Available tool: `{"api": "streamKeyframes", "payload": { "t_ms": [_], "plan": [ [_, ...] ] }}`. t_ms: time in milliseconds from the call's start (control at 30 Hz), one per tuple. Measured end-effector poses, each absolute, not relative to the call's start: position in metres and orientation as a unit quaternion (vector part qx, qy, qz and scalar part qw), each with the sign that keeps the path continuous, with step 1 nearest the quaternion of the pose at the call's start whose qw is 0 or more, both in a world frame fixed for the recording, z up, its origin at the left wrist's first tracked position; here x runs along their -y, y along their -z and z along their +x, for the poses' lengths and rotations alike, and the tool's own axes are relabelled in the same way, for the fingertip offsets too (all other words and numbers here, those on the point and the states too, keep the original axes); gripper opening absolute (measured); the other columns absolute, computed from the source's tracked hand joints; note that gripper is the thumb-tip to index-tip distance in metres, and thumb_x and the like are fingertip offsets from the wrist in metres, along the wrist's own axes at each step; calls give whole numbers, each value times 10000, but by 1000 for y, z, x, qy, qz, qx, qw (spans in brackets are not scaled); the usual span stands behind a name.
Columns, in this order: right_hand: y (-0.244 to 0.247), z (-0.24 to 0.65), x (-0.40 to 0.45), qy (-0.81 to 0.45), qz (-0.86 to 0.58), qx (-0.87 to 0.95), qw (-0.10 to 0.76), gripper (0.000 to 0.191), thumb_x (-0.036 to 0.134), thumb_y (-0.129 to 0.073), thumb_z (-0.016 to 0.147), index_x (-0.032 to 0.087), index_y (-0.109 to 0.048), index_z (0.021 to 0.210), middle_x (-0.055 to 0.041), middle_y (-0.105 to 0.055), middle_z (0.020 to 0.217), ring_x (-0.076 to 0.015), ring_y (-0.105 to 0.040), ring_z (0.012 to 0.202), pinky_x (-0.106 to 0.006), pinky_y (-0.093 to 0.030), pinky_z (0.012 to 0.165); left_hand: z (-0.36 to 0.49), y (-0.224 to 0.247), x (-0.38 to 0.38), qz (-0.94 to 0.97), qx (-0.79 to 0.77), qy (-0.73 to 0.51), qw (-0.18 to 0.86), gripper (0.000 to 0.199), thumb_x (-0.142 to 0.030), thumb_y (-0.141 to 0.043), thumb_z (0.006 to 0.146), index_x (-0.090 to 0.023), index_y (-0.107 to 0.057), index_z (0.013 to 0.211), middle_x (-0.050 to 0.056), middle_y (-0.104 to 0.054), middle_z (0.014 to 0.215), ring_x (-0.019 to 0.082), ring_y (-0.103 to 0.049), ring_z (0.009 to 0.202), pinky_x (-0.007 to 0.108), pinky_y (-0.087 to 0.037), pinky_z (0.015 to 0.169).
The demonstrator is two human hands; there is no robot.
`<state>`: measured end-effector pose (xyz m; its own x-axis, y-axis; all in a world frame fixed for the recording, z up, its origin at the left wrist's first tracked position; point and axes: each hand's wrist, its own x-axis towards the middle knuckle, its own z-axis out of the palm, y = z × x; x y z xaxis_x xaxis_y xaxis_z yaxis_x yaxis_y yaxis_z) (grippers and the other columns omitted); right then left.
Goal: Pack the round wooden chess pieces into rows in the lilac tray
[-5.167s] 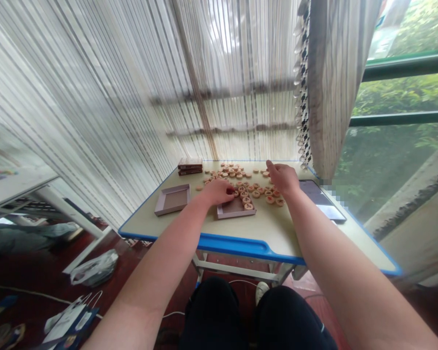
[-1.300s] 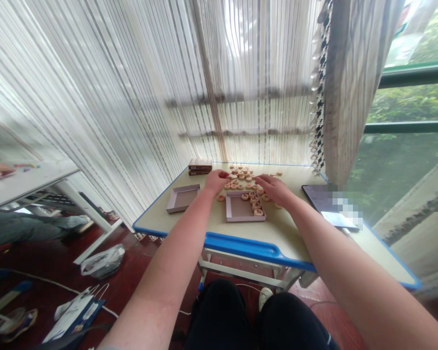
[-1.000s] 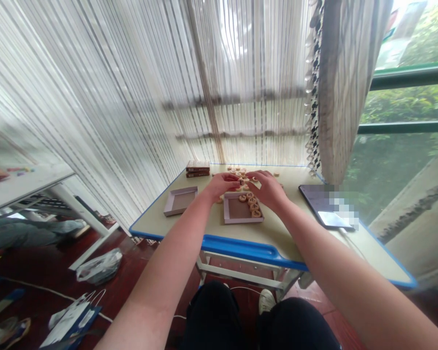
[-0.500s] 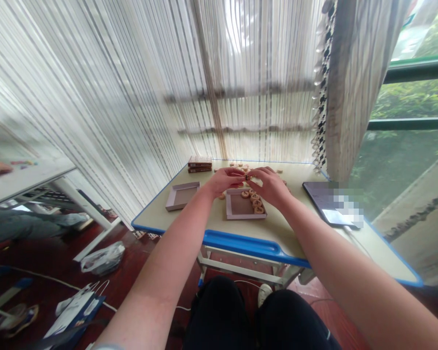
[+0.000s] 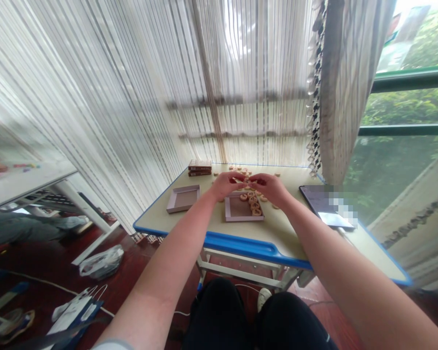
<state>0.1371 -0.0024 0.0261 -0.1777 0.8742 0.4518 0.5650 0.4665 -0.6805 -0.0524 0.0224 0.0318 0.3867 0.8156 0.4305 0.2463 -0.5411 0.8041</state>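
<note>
1. A round piece [image 5: 246,180] sits between the two hands, raised in front of the loose pieces [image 5: 244,171] and just beyond the far edge of an open box [image 5: 244,219].
2. The left hand [image 5: 224,185] appears to pinch it at the fingertips; the right hand [image 5: 273,187] curls its fingers in at the opposite side, but whether they grip it too, I cannot tell.
3. Slipping seems the main risk: only fingertips bear on the rounded edge, and uneven pressure from the two sides could flip it out among the others.
4. A low wrist might also knock the boxed pieces [image 5: 254,205], which lie along the box's right side, one partly overlapping the next.
5. Both forearms reach forward and converge over the tabletop [image 5: 277,228], wrists bent inward, palms facing each other, the hands hiding part of the scatter.
6. Farther out, a second open tray [image 5: 184,199] lies left of the box, stacked cases [image 5: 200,167] stand at the back left, and a dark tablet-like device [image 5: 324,209] rests right of the right forearm.
</note>
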Motion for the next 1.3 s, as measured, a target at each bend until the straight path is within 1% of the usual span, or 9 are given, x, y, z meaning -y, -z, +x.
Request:
{"api": "streamKeyframes", "payload": {
  "t_ms": [133, 233, 300, 400, 567, 833, 1033, 1200, 1300],
  "plan": [
    [-25, 138, 2, -234, -469, 728, 442, 412, 468, -593, 723, 193, -634, 1027, -62, -682, 872, -178, -606, 749, -300, -470, 668, -55, -32, -23, 782, -348, -405, 322, 395, -401, -691, 635, -131, -670, 922, 67, -668, 855, 106, -566, 666, 237, -446, 623],
    [-24, 143, -2, -230, -473, 690, 497, 428, 491, -502, 788, 184, -594, 1072, -75, -682, 903, -176, -603, 764, -301, -463, 668, -59, -31, -25, 810, -380, -354, 271, 363, -409, -677, 643, -135, -667, 882, 53, -664, 838, 104, -550, 653, 232, -429, 604],
    [-23, 149, -6, -194, -494, 671, 517, 415, 503, -443, 817, 175, -616, 1002, -75, -680, 879, -179, -593, 761, -308, -450, 676, -61, -30, -26, 834, -397, -309, 227, 335, -400, -684, 632, -144, -670, 847, 39, -663, 817, 112, -550, 664, 233, -421, 609],
    [-21, 154, -10, -162, -520, 670, 505, 429, 525, -408, 821, 172, -647, 874, -68, -675, 838, -187, -581, 754, -313, -433, 676, -63, -27, -29, 859, -408, -256, 174, 318, -401, -694, 617, -168, -677, 832, 20, -666, 812, 131, -569, 723, 237, -419, 648],
    [-21, 152, -9, -157, -525, 681, 486, 428, 527, -411, 818, 182, -663, 833, -62, -678, 841, -193, -590, 796, -303, -418, 701, -59, -24, -30, 873, -419, -211, 134, 342, -473, -672, 625, -197, -692, 826, 11, -673, 830, 144, -581, 773, 233, -423, 683],
    [-23, 151, -8, -148, -537, 689, 464, 437, 542, -403, 819, 193, -665, 793, -53, -684, 849, -194, -596, 802, -299, -405, 723, -57, -23, -28, 883, -403, -205, 126, 304, -445, -647, 672, -203, -701, 849, 11, -673, 829, 143, -577, 776, 235, -425, 692],
    [-22, 154, -9, -155, -537, 683, 471, 416, 528, -418, 814, 191, -661, 795, -47, -682, 829, -191, -594, 804, -290, -404, 715, -60, -21, -32, 878, -406, -228, 112, 413, -503, -681, 610, -204, -693, 895, 33, -643, 878, 161, -560, 814, 248, -430, 706],
    [-19, 156, -13, -166, -538, 671, 483, 444, 541, -396, 818, 185, -656, 765, -56, -677, 817, -195, -591, 783, -300, -408, 713, -60, -22, -31, 892, -378, -218, 114, 345, -498, -656, 647, -214, -709, 836, 26, -635, 834, 161, -555, 836, 244, -425, 730],
    [-18, 156, -15, -174, -519, 670, 502, 490, 569, -357, 825, 185, -656, 763, -60, -674, 813, -198, -587, 775, -305, -411, 708, -60, -23, -31, 891, -380, -218, 119, 350, -498, -649, 653, -204, -705, 836, 25, -640, 826, 155, -557, 813, 242, -425, 714]
  ]
}}
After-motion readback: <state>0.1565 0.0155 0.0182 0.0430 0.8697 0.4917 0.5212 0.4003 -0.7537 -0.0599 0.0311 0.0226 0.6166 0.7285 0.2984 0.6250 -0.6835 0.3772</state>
